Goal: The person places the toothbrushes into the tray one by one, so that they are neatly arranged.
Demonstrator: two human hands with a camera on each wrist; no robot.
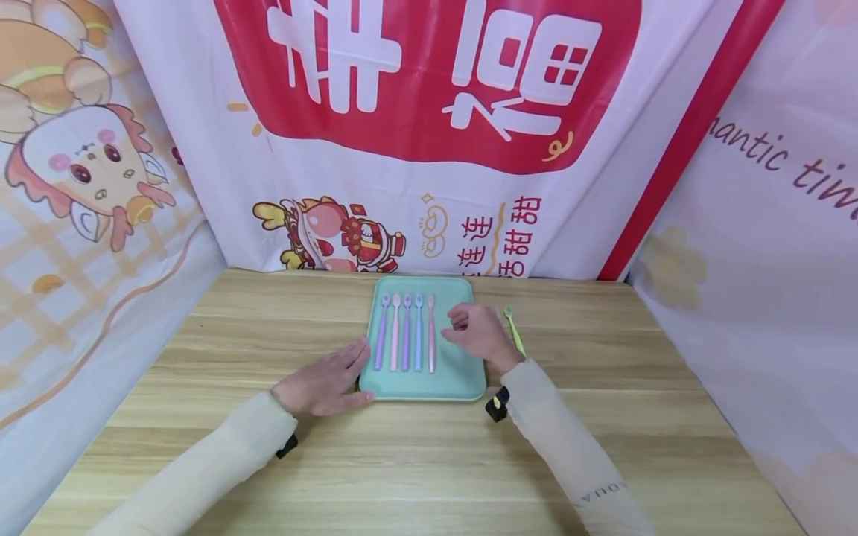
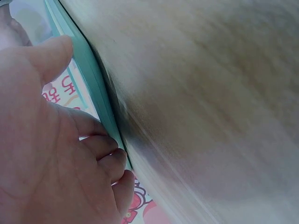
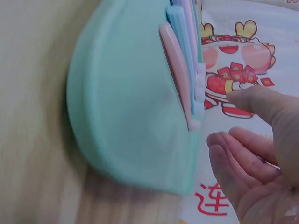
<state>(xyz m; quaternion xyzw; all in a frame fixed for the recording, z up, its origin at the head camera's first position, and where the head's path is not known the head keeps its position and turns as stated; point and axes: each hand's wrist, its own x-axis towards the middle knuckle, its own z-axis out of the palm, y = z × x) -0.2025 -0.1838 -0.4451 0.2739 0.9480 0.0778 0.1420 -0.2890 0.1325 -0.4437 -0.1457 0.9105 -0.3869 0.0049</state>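
Observation:
Several toothbrushes lie side by side, heads away from me, on a mint-green tray (image 1: 395, 388) in the head view. From left they run purple (image 1: 381, 335), pink (image 1: 395, 335), another purple, blue (image 1: 418, 335), then a pink toothbrush (image 1: 432, 339). With fingers extended, my left hand (image 1: 325, 381) rests at the tray's left edge; the left wrist view has its fingertips along the rim (image 2: 96, 84). Over the tray's right part hovers my right hand (image 1: 481, 333), fingers loosely bent and holding nothing, as the right wrist view shows. Right of the tray lies a yellow-green toothbrush (image 1: 513, 327), its lower end hidden by my wrist.
The wooden table (image 1: 429, 469) ends at a hanging white and red cloth (image 1: 429, 186) just behind the tray. Printed cloths (image 1: 87, 223) also close off the left and right sides. A small black device (image 1: 497, 406) sits at my right wrist.

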